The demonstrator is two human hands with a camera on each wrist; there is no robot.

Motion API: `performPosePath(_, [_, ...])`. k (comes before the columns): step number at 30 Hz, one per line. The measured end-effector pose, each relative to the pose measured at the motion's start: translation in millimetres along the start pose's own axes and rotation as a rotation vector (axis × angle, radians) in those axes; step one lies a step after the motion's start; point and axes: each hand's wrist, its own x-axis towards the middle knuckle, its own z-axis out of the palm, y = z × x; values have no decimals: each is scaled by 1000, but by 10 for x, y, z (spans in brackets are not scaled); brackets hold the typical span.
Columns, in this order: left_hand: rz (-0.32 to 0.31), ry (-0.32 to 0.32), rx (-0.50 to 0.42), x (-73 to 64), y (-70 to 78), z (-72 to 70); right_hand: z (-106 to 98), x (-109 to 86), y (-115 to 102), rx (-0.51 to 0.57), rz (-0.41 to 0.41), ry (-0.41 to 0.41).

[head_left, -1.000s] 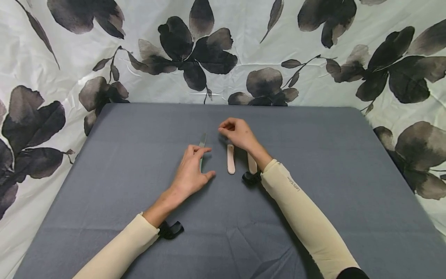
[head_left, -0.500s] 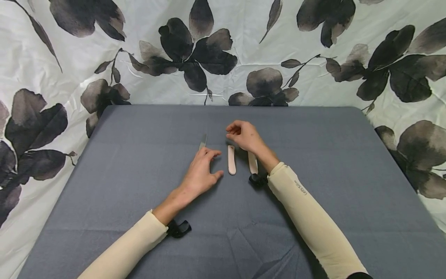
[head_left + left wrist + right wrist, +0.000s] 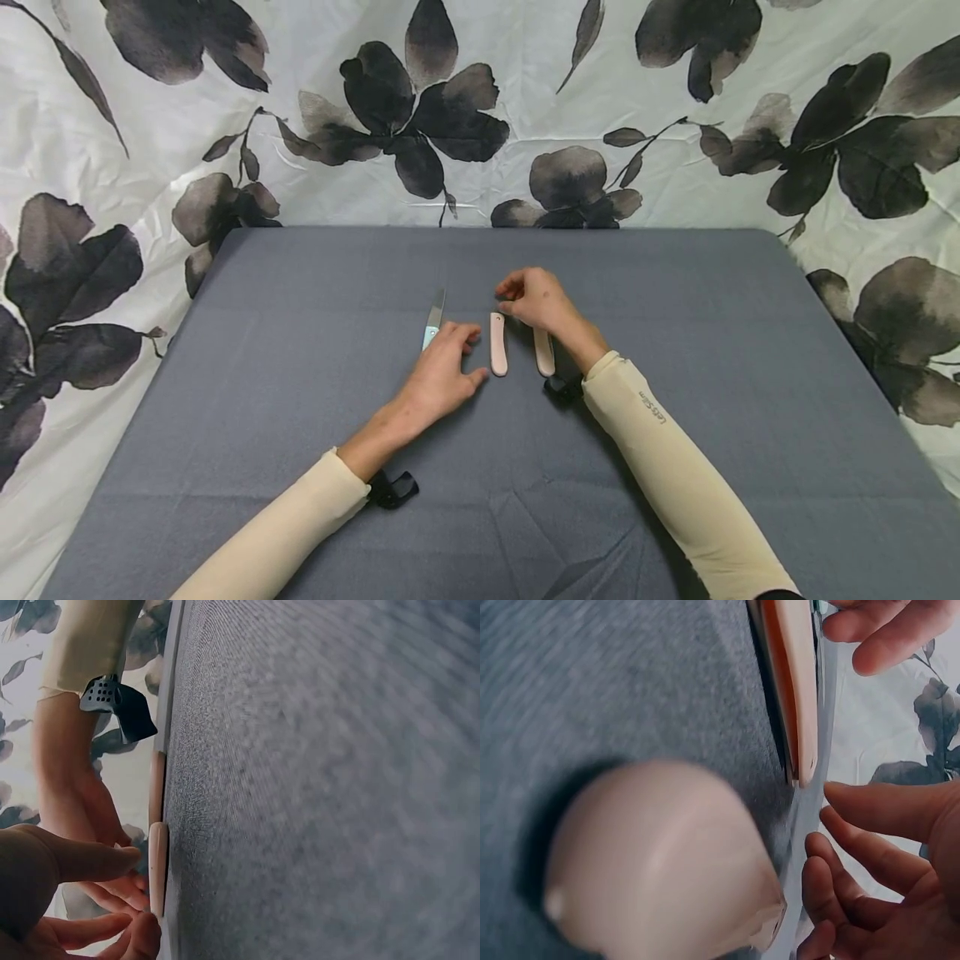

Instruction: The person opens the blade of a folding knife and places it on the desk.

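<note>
Beside the left hand (image 3: pixel 442 375) lies a knife (image 3: pixel 433 319) with its blade out; the hand hides part of its pale blue handle. The left fingers are spread and hold nothing, just left of a slim pink handle (image 3: pixel 498 346) that looks like a folded pocket knife. Over that handle's far end hovers the right hand (image 3: pixel 540 298), fingers loosely bent; the right wrist view shows its fingertips (image 3: pixel 821 866) near the handle (image 3: pixel 799 690), apparently not touching. A second pink handle (image 3: pixel 543 354) lies partly under the right wrist, large and blurred (image 3: pixel 660 855) in that view.
Grey cloth (image 3: pixel 315 275) covers the table, with creases near the front. Its far edge (image 3: pixel 645 230) meets a white floral curtain (image 3: pixel 555 108). Black wrist mounts (image 3: pixel 393 490) hang below both cream sleeves (image 3: pixel 660 450).
The left hand has slid right, off the knife, so its pale blue handle now shows more. The right hand has shifted right and slightly nearer to the person. The pink handles stay put.
</note>
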Motion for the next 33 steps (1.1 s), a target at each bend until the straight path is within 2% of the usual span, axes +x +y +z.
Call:
performPosePath(7, [-25, -50, -2, 21, 12, 51, 16, -29, 15, -18, 33, -53])
performPosePath(11, [-37, -69, 32, 43, 30, 79, 31, -37, 22, -29, 38, -71])
performPosePath(24, [-73, -95, 162, 124, 104, 146, 28, -58, 11, -72, 57, -71])
performPosePath(33, [-70, -93, 189, 149, 111, 155, 24, -81, 5, -90, 55, -61])
